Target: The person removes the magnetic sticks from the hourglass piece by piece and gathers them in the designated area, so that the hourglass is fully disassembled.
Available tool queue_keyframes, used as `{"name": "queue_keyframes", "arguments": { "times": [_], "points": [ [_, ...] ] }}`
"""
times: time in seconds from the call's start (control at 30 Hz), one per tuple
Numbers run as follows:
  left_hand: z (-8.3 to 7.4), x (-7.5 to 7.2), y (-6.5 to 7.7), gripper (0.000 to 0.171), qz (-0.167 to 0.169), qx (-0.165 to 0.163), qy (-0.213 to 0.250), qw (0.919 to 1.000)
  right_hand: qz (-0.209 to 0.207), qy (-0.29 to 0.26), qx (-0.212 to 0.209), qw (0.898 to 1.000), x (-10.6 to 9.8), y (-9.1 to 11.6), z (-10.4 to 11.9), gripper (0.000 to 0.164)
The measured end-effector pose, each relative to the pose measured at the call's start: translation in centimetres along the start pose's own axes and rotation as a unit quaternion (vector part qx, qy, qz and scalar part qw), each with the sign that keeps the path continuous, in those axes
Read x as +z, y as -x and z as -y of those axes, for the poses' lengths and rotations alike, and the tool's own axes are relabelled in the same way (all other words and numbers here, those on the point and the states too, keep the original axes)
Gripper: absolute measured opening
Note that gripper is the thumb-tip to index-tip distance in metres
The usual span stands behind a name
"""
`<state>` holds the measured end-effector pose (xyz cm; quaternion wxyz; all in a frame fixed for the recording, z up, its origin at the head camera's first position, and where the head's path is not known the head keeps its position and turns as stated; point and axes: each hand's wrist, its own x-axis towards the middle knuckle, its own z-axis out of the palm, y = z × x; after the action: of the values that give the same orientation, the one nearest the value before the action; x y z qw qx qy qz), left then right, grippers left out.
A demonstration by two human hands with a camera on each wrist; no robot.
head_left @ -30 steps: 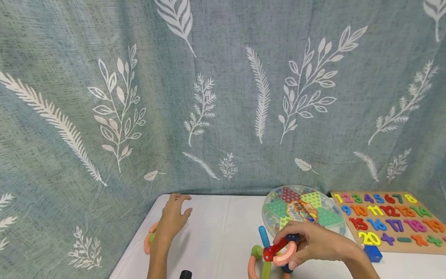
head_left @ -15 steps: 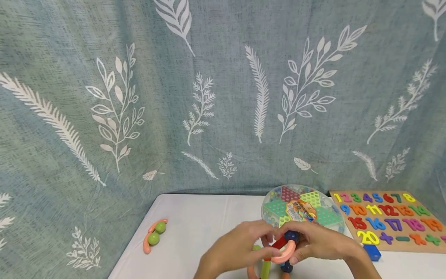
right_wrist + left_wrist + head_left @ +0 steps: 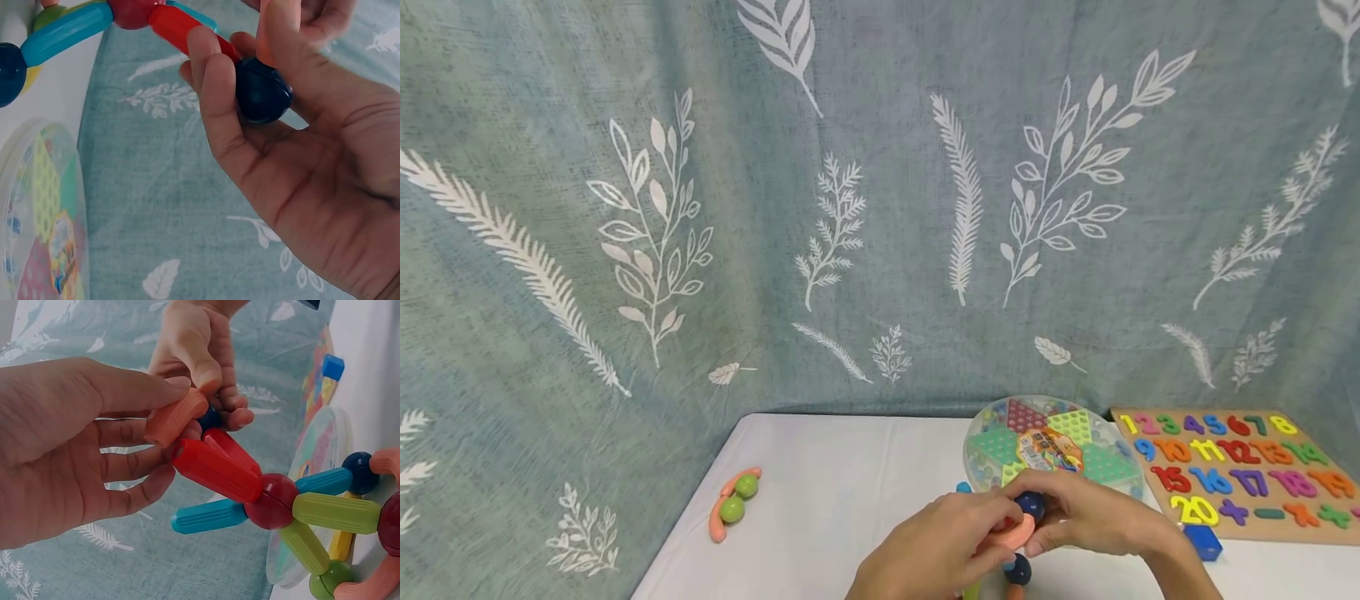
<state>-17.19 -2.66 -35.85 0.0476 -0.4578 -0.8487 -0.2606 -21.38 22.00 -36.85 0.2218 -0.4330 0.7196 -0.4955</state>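
The left hand [image 3: 943, 546] had come in from the side and pinched the peach stick [image 3: 172, 419] at the navy ball [image 3: 264, 94] in the right hand's [image 3: 1093, 512] grip, red sticks [image 3: 219, 470] beside the fingertips, so both hands apparently worked one joint.

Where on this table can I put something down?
The widest bare patch of table lies between the green balls, the left hand and the curtain. A smaller strip is bare in front of the number board, right of the blue block. It is crowded around the right hand, stick model and round game board.
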Motion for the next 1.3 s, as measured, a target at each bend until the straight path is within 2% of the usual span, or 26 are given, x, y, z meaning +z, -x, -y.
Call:
{"name": "queue_keyframes", "arguments": {
  "times": [0.13, 0.23, 0.37, 0.47, 0.53, 0.63, 0.77, 0.87, 0.93, 1.03, 1.17, 1.3],
  "points": [
    [0.1, -0.3, 0.0, 0.014, -0.006, 0.034, -0.031, 0.9989, -0.005, 0.020, -0.012, 1.000, -0.1, -0.1, -0.2, 0.029],
    [0.2, -0.5, 0.3, 0.010, -0.007, 0.044, -0.066, 0.9968, -0.004, 0.015, -0.011, 1.000, 0.0, 0.0, -0.3, 0.023],
    [0.4, -0.8, 0.4, 0.020, 0.012, 0.047, -0.045, 0.9978, -0.009, 0.028, -0.013, 0.999, 0.1, -0.1, -0.4, 0.019],
    [0.5, -1.3, 0.4, 0.025, 0.028, 0.021, -0.002, 0.9994, -0.012, 0.039, -0.007, 0.999, 0.0, -0.1, -0.4, 0.019],
    [0.6, -1.8, 0.6, 0.030, 0.029, -0.013, 0.006, 0.9995, -0.011, 0.036, 0.002, 0.999, -0.1, -0.2, -0.3, 0.020],
    [1.3, -3.1, 1.3, 0.036, 0.008, -0.053, 0.022, 0.9983, -0.009, 0.030, 0.011, 0.999, -0.2, -0.2, -0.2, 0.026],
    [3.5, -5.2, 3.2, 0.049, -0.041, -0.090, 0.037, 0.9944, -0.005, 0.015, 0.029, 0.999, -0.1, -0.2, -0.1, 0.032],
    [5.5, -7.0, 5.2, 0.057, -0.095, -0.129, 0.041, 0.9862, -0.005, 0.019, 0.029, 0.999, -0.1, -0.2, -0.1, 0.030],
    [6.9, -8.3, 6.8, 0.056, -0.131, -0.164, 0.036, 0.9770, -0.004, 0.024, 0.024, 0.999, -0.1, -0.2, -0.1, 0.029],
    [9.1, -9.7, 9.3, 0.051, -0.171, -0.224, 0.005, 0.9593, -0.003, 0.024, 0.022, 0.999, -0.1, -0.3, -0.1, 0.028],
    [12.4, -10.7, 12.1, 0.052, -0.191, -0.283, -0.004, 0.9398, -0.002, 0.022, 0.032, 0.999, -0.1, -0.3, -0.1, 0.026],
    [15.3, -10.5, 14.2, 0.053, -0.186, -0.319, 0.039, 0.9285, -0.003, 0.019, 0.034, 0.999, -0.1, -0.4, -0.2, 0.024]
  ]
}}
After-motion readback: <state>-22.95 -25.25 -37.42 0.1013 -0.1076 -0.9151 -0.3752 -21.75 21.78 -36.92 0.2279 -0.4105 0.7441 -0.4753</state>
